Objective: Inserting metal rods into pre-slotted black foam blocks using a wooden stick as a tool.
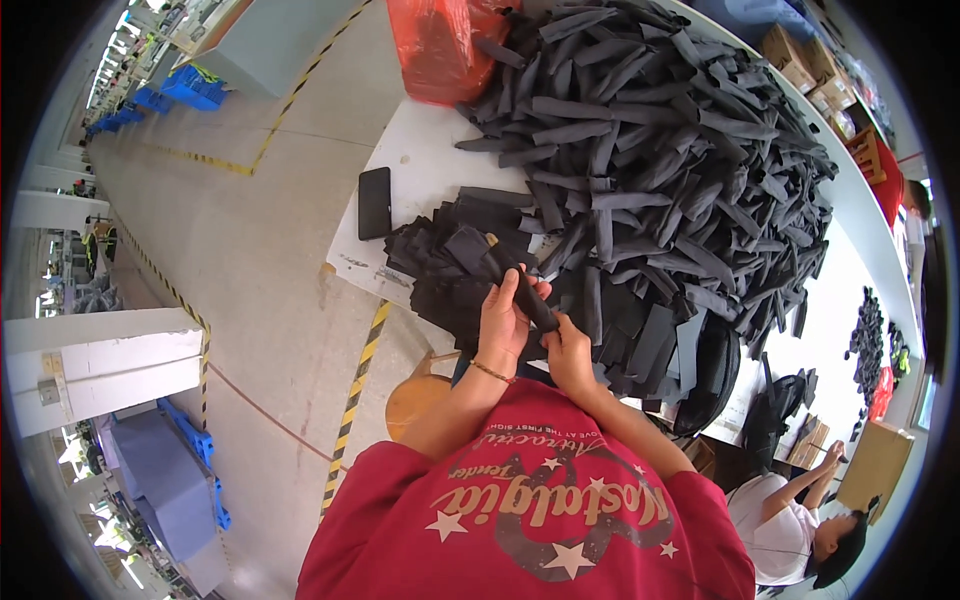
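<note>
Clock from the hands: phone (375,203) at 10, near desk (420,140) edge, a knock could drop it. Cloth stack (440,252), also 10 but nearer, looks loose, might topple if bumped. Left hand (505,318) grips dark cloth tube (516,280), centre; right hand (570,352) pinches its near end; uneven pull could twist it. Pile (660,150) at 1 may slide. Writing: pale lettering, red shirt (400,520), 6; none readable on tube.

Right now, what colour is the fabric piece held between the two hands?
The fabric piece is black, seen best in the head view.
</note>
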The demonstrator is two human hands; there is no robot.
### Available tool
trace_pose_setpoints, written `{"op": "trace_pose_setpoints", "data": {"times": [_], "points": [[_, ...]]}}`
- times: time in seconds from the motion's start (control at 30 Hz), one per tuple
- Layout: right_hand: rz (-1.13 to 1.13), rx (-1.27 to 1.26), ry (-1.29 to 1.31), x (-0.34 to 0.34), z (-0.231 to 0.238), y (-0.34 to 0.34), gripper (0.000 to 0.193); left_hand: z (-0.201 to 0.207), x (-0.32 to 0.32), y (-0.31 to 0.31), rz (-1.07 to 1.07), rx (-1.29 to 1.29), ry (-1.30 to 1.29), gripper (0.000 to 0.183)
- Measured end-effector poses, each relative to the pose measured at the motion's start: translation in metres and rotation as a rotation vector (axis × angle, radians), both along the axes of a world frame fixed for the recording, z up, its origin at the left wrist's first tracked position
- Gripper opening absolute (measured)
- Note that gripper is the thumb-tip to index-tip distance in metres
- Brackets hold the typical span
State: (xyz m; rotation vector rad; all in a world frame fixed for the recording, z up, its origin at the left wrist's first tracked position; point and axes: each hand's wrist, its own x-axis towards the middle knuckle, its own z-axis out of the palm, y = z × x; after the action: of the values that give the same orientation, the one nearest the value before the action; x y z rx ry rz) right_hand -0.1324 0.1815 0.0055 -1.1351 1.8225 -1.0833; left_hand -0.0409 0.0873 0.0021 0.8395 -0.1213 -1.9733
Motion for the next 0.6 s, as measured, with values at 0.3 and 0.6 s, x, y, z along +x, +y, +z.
{"op": "trace_pose_setpoints", "data": {"times": [0.3, 0.6], "points": [[-0.024, 0.033, 0.035, -0.001, 0.012, 0.012, 0.006, 0.025, -0.012, 0.000, 0.054, 0.023, -0.048, 0.022], [-0.050, -0.018, 0.082, -0.002, 0.002, 0.014, 0.011, 0.028, -0.021, 0.001, 0.052, 0.026, -0.034, 0.015]]}}
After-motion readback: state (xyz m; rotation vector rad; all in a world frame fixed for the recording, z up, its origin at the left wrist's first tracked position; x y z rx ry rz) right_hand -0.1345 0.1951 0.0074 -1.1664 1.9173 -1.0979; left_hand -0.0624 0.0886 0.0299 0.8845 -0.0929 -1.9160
